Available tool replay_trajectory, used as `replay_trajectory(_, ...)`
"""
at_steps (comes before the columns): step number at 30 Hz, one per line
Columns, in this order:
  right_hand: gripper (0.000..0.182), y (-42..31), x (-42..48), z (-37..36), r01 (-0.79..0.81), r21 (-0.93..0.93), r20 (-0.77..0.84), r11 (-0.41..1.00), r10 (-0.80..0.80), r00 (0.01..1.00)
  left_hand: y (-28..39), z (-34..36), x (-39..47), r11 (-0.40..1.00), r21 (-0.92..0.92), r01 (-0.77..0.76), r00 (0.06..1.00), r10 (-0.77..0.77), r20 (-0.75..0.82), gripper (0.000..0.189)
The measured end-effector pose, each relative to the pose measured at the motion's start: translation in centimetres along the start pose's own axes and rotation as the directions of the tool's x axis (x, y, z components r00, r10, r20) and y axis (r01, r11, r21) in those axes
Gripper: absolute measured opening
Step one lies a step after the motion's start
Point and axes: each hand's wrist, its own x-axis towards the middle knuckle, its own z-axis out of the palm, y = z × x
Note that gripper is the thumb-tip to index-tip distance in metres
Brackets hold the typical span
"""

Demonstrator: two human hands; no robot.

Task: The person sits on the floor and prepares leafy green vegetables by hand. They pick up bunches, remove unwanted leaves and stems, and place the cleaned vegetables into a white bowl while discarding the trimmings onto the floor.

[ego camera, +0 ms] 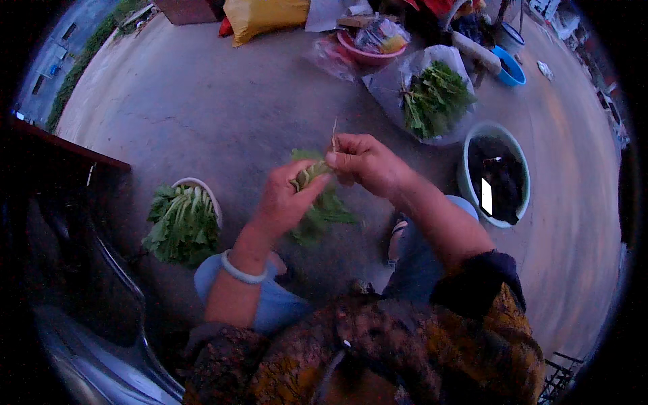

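My left hand (286, 195) grips a bunch of leafy greens (324, 207) by its pale stalks, and the leaves hang below, slightly blurred. Pinched between the thumb and fingers of my right hand (367, 162) is a thin pale strand (334, 134) at the stalk end, pointing up. Whether it is a root or a tie is too small to tell. Left of my knees, more greens (182, 223) lie stalks-up over a round pale container (215, 200), which they mostly cover. A further heap of greens (438, 98) rests on a clear plastic sheet or bag (382, 81) ahead to the right.
A pale green tub (463, 167) with dark, reflective contents stands by my right knee. Beyond are a pink basin (367, 56) holding plastic bags, a blue basin (516, 71) and a yellow sack (268, 17). Shiny metalwork (121, 268) borders my left side. Concrete floor (228, 96) stretches ahead.
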Motion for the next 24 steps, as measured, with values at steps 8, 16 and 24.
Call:
replay_trajectory(8,0.012,-0.8,-1.0,0.7,-0.125,0.287,0.092,0.95,0.102,0.99,0.7,-0.3,-0.5,0.965,0.13,-0.228,0.974,0.226,0.03,0.017)
replay_trajectory(16,0.013,-2.5,-5.0,-4.4,0.005,0.165,-0.149,0.986,0.02,0.989,0.9,0.6,0.1,0.923,0.114,-0.368,0.906,0.328,0.268,0.015)
replay_trajectory(24,0.02,-4.7,-26.7,-12.3,-0.247,-0.475,-0.684,0.845,-0.178,0.707,1.8,0.1,-1.3,0.999,0.03,-0.012,0.981,0.006,0.192,0.011)
